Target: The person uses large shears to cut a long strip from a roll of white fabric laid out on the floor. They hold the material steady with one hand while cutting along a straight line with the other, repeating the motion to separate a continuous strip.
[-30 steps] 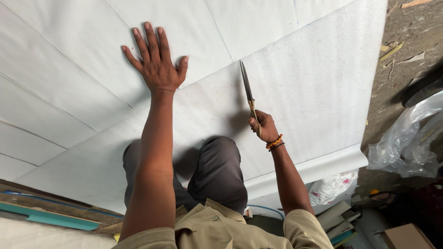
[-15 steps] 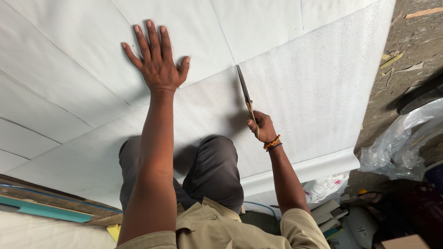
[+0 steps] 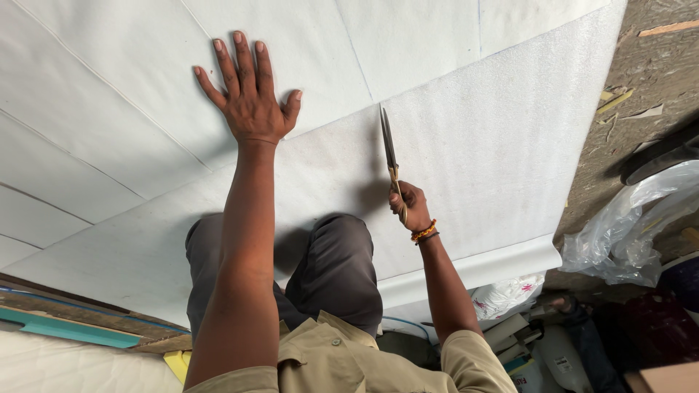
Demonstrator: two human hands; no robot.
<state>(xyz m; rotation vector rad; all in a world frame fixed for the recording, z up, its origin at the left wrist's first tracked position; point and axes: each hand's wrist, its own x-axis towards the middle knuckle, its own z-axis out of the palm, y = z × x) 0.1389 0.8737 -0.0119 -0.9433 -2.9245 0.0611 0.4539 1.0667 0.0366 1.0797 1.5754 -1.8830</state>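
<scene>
Overhead: left hand (image 3: 249, 98) flat, splayed on white sheet (image 3: 466, 145); right hand (image 3: 412, 206) grip closed round scissors (image 3: 390, 156), handles hidden.

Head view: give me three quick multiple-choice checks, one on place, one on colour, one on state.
1. Where is the left hand?
A. flat on the white sheet
B. on the knee
C. on the plastic bag

2. What colour are the beads in the wrist bracelet?
A. green
B. orange
C. white

3. How are the scissors' blades?
A. wide apart
B. nearly together
C. missing

A: fingers spread on the sheet.
B: orange beads at the right hand's wrist.
B: blades form one narrow line.
</scene>
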